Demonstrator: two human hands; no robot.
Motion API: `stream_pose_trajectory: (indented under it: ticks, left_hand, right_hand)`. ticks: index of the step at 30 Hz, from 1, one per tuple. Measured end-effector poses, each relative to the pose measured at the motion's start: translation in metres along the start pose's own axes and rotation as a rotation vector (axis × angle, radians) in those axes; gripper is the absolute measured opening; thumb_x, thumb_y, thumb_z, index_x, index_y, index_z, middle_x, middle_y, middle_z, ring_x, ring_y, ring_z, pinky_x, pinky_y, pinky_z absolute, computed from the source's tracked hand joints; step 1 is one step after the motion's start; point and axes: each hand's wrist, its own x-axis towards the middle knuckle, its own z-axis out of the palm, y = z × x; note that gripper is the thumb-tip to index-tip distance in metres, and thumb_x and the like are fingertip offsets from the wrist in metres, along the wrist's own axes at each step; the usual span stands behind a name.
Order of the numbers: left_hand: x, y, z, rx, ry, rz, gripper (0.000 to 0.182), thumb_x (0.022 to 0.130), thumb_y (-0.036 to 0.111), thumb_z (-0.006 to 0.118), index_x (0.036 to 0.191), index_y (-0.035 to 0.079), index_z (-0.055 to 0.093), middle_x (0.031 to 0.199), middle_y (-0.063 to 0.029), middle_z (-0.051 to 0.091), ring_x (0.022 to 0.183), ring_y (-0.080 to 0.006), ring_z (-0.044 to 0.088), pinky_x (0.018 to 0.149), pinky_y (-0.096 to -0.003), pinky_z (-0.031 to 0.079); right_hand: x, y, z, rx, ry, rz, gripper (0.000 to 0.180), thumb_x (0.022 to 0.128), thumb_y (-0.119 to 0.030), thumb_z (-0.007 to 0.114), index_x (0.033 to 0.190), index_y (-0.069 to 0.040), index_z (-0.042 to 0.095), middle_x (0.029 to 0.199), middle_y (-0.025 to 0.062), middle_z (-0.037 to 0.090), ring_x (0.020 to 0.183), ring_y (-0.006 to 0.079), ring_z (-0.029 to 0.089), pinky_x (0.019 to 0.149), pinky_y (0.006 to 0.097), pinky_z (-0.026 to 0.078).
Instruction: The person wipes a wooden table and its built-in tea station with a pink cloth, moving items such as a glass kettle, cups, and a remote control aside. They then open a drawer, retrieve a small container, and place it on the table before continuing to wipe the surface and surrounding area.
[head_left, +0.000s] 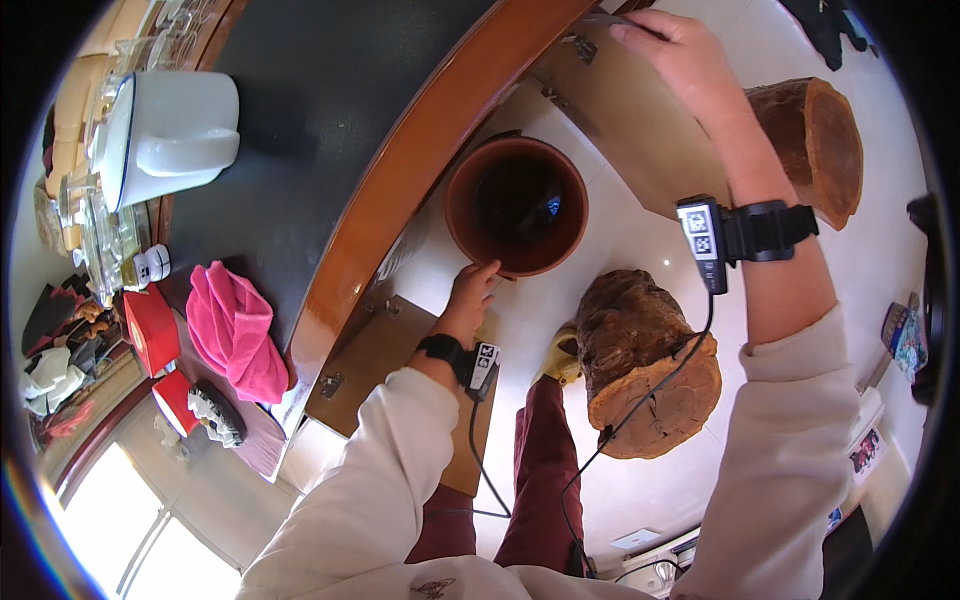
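Note:
A reddish-brown bucket (459, 169) with dark, shiny contents stands on the floor beside the cabinet. My left hand (469, 296) is at its near rim, fingers spread. One fingertip overlaps the rim; whether it touches is unclear. At the top, my right hand (679, 49) grips the upper edge of an open wooden cabinet door (637, 124), some of its fingers hidden. A second open cabinet door (405, 352) lies under my left forearm.
Tree-stump stools (652, 401) (832, 150) stand on the tiled floor. Wood trim (375, 202) edges the dark tabletop (307, 97), which bears a white enamel mug (184, 112), pink cloth (232, 330), red boxes (150, 330) and glassware (86, 225). A cable (664, 379) hangs from my right wrist device.

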Motion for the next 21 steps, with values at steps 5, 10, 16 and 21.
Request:
stream_pose_trajectory:
  ticks: [5,10,16,21]
  left_hand:
    - [0.024,-0.016,-0.001,-0.146,0.046,0.049,0.036,0.09,0.022,0.066,0.121,0.008,0.054,0.122,-0.0084,0.058,0.121,-0.0264,0.052,0.103,-0.0417,0.043]
    - [0.031,-0.019,0.001,-0.33,0.009,0.071,0.016,0.087,0.013,0.064,0.102,0.011,0.058,0.099,-0.0037,0.061,0.092,-0.0206,0.06,0.083,-0.0338,0.051]
    - [0.027,-0.036,0.005,-0.15,0.291,0.046,0.016,0.082,0.015,0.067,0.096,0.012,0.06,0.095,-0.0018,0.061,0.081,-0.0158,0.059,0.071,-0.0311,0.048]
    - [0.011,-0.061,-0.005,-0.079,0.414,0.095,0.013,0.083,0.016,0.067,0.092,0.009,0.06,0.09,-0.0023,0.061,0.072,-0.0145,0.058,0.061,-0.0282,0.048]
  right_hand:
    - [-0.003,-0.01,-0.002,-0.022,0.027,-0.103,0.026,0.088,-0.019,0.068,0.096,0.005,0.07,0.08,0.0184,0.07,0.074,0.0205,0.065,0.073,0.0324,0.052]
    - [-0.005,-0.015,-0.005,-0.052,-0.006,-0.051,0.025,0.089,-0.02,0.067,0.095,0.004,0.07,0.074,0.0117,0.068,0.071,0.0165,0.061,0.07,0.0307,0.05]
    - [-0.014,-0.018,-0.004,0.082,-0.025,-0.099,0.024,0.091,-0.02,0.067,0.093,0.003,0.071,0.073,0.0052,0.066,0.069,0.0139,0.059,0.066,0.0286,0.048]
    - [-0.023,-0.012,0.011,0.291,0.121,-0.109,0.026,0.09,-0.022,0.068,0.095,0.004,0.07,0.077,0.0049,0.067,0.071,0.0135,0.06,0.068,0.0268,0.048]
